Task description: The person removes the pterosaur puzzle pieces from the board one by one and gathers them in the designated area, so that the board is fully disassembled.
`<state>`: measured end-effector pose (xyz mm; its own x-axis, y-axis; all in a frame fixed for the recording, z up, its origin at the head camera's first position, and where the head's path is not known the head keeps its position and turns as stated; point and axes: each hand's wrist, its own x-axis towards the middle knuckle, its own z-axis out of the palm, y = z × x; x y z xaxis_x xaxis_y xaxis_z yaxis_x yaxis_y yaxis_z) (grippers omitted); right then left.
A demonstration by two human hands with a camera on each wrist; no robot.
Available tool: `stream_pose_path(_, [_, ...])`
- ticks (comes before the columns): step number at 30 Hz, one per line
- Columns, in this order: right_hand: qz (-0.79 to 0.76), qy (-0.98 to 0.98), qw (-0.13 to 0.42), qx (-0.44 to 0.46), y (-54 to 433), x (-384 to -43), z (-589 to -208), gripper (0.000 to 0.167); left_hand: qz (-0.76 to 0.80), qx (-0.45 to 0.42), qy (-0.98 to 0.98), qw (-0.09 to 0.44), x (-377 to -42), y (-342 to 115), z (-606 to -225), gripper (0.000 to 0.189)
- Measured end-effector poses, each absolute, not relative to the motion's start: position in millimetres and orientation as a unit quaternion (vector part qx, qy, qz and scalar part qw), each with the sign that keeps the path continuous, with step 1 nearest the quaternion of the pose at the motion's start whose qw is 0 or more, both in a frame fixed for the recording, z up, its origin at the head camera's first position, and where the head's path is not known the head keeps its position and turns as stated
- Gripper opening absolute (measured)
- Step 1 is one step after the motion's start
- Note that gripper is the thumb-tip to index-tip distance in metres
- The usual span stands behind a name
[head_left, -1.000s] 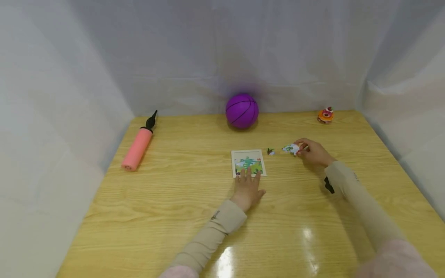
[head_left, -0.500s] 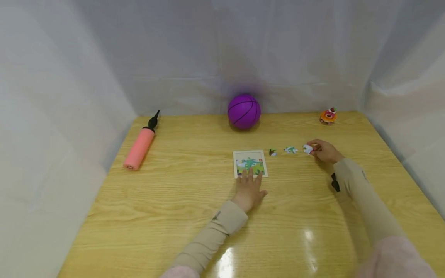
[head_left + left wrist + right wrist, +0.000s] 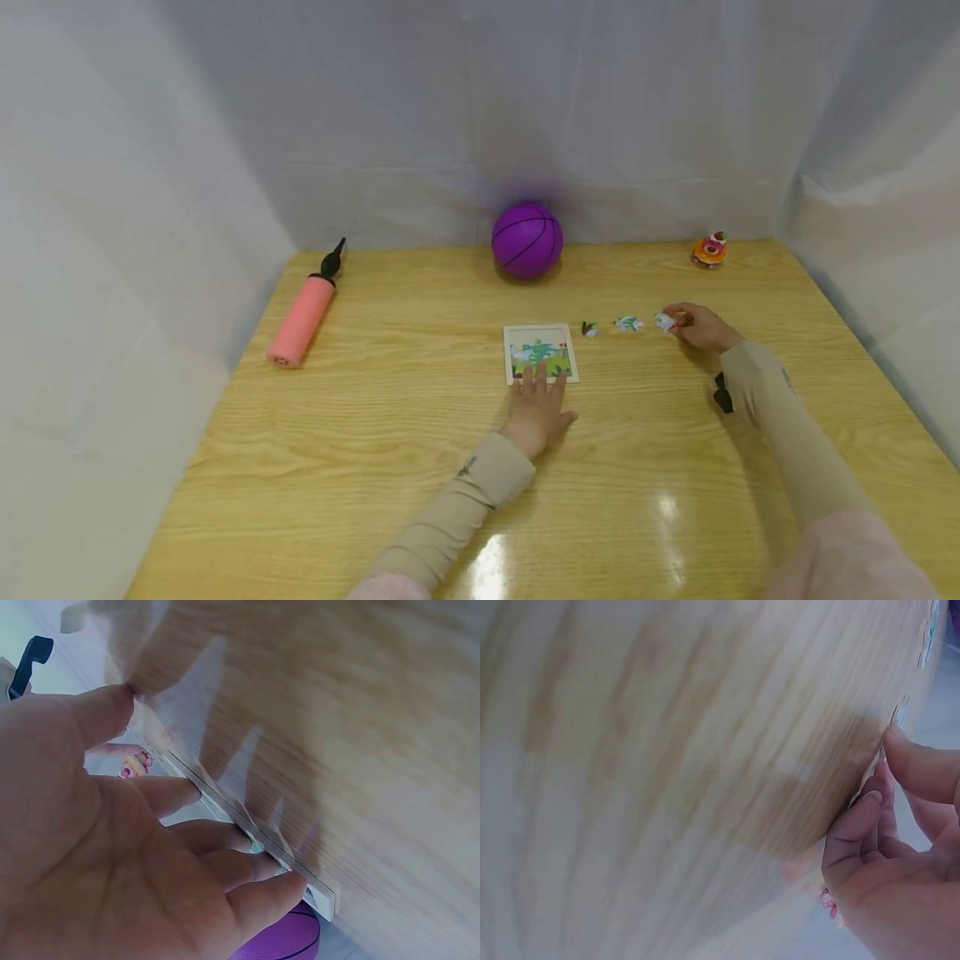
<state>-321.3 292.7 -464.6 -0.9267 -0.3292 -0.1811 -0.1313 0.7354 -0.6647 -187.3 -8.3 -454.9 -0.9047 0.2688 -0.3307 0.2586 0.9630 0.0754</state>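
left hand [image 3: 537, 417] lies with fingers spread nearly straight, tips on the near edge of the puzzle board [image 3: 536, 327], while the right hand [image 3: 703, 327] pinches a white puzzle piece [image 3: 663, 322] at the far end of a row. a brown-green piece [image 3: 589, 330] and a green-white piece [image 3: 628, 323] sit loose between, so i'd call it part done: three bits outside the board, rest of the picture apparently in, purple ball [image 3: 527, 240] behind.

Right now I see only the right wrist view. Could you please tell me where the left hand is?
Observer: In the head view, the left hand rests its fingers on the near edge of the puzzle board.
Operator: Thank you. And what lies toward the left edge of the table?
Observer: A pink pump.
Operator: Which picture does the board show?
Observer: It shows a green figure above green ground.
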Motion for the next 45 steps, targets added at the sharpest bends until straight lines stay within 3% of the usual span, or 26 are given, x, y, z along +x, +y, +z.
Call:
stream_pose_path(8, [-0.371, 0.901, 0.101, -0.199, 241, -308, -457, 0.038, 0.013, 0.134, 0.975, 0.176, -186, -10, -453, 0.067])
stream_pose_path(21, [-0.335, 0.874, 0.186, -0.299, 126, -301, -454, 0.032, 0.007, 0.131, 0.977, 0.166, -188, -8, -452, 0.067])
stream_pose_path(26, [-0.33, 0.877, 0.215, -0.275, 115, -301, -456, 0.035, 0.009, 0.138, 0.975, 0.172, -187, -8, -453, 0.067])
stream_pose_path(36, [-0.313, 0.877, 0.196, -0.308, 109, -304, -458, 0.04, 0.011, 0.1, 0.982, 0.158, -183, -18, -454, 0.074])
stream_pose_path(45, [-0.326, 0.866, 0.223, -0.306, 109, -305, -458, 0.045, 0.009, 0.098, 0.98, 0.172, -182, -20, -453, 0.074])
